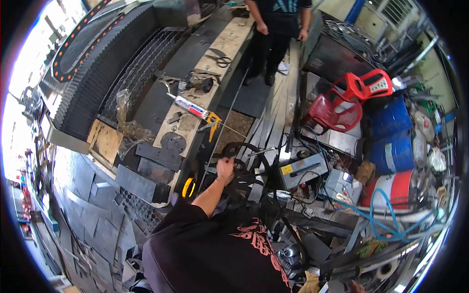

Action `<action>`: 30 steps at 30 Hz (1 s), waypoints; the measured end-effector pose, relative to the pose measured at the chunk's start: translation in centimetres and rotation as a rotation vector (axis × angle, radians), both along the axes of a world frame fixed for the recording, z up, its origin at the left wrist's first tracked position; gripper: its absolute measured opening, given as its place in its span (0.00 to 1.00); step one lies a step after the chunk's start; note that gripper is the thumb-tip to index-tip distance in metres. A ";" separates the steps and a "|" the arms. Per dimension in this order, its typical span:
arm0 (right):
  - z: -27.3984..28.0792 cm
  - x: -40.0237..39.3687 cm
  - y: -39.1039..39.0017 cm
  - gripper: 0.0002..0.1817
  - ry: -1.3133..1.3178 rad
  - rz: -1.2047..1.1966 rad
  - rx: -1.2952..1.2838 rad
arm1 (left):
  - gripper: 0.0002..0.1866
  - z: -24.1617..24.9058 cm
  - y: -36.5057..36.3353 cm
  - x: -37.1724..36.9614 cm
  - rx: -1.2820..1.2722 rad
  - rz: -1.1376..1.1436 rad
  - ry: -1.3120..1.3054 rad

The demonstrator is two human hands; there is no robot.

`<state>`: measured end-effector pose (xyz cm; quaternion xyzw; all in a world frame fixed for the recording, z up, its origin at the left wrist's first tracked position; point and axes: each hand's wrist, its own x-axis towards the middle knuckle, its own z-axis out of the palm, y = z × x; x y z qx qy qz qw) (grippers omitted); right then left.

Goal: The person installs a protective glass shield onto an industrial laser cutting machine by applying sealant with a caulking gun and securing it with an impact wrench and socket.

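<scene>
My left hand (225, 168) is closed like a fist, reaching out in front of my body. It grips what looks like a thick black cable (261, 157), which lies in loops just right of the fingers. The exact part inside the fist is hidden. A bright metal rod (263, 152) lies across the loops. On the bench to the left lie a sealant tube (191, 107) in a caulking gun with a yellow handle (213, 123), and black-handled scissors (222, 61). My right hand does not show.
Another person (278, 29) stands at the far end beside long metal strips (273, 115). A grey box-shaped machine (303, 171), red plastic chairs (337, 111) and blue drums (391, 154) are on the right. Metal sheets (88, 219) cover the floor on the left.
</scene>
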<state>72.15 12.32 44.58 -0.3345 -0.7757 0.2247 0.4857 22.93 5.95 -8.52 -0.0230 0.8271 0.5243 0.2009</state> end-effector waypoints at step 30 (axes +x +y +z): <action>-14.4 -17.4 6.6 0.30 -0.681 0.216 -0.659 | 0.43 23.0 3.9 -7.8 0.382 -0.197 0.286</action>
